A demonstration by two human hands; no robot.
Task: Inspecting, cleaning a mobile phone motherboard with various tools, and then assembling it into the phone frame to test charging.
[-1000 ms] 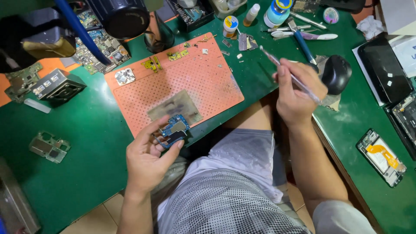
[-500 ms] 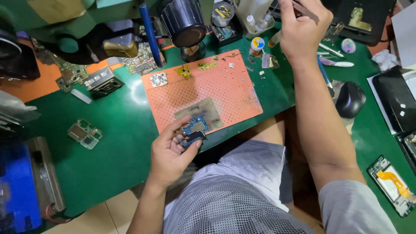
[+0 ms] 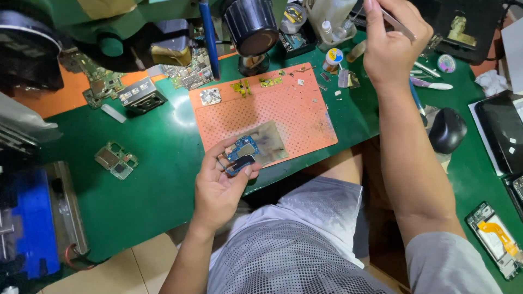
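Note:
My left hand [image 3: 218, 182] holds a small blue circuit board [image 3: 239, 154] by its lower edge, just over the near edge of the orange perforated mat [image 3: 283, 109]. My right hand [image 3: 389, 43] is stretched far forward over the back of the green bench, pinching thin metal tweezers [image 3: 400, 23] whose tip points up and left. A small round tin with a blue and yellow lid [image 3: 333, 57] stands just left of that hand. A grey patch [image 3: 269, 142] lies on the mat beside the board.
A black microscope lens [image 3: 251, 24] hangs over the mat's far edge. Loose circuit boards [image 3: 116, 160] lie on the green bench [image 3: 158, 179] at left. A black mouse [image 3: 447, 130], a dark phone [image 3: 504, 139] and an opened phone frame [image 3: 496, 239] sit at right. A blue box [image 3: 30, 223] is at far left.
My right hand has reached forward with the tweezers, from beside the mat to the back of the bench. The view has swung left. The left hand still holds the board.

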